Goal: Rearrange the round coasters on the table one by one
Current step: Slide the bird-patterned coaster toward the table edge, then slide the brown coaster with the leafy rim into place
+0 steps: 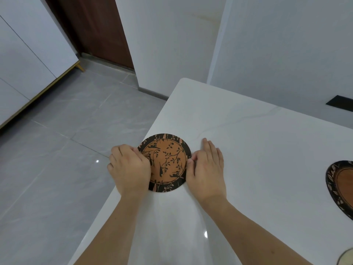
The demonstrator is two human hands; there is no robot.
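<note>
A round orange coaster with a black rim and a leaf-and-bird pattern lies flat at the left edge of the white table, its left side slightly over the edge. My left hand grips its left rim with curled fingers. My right hand rests on the table with the thumb against the coaster's right rim. A second coaster of the same style lies at the right border, partly cut off.
A pale round object peeks in at the bottom right corner. Grey tiled floor drops off left of the table. White cabinets stand far left, and a dark door and white walls stand behind.
</note>
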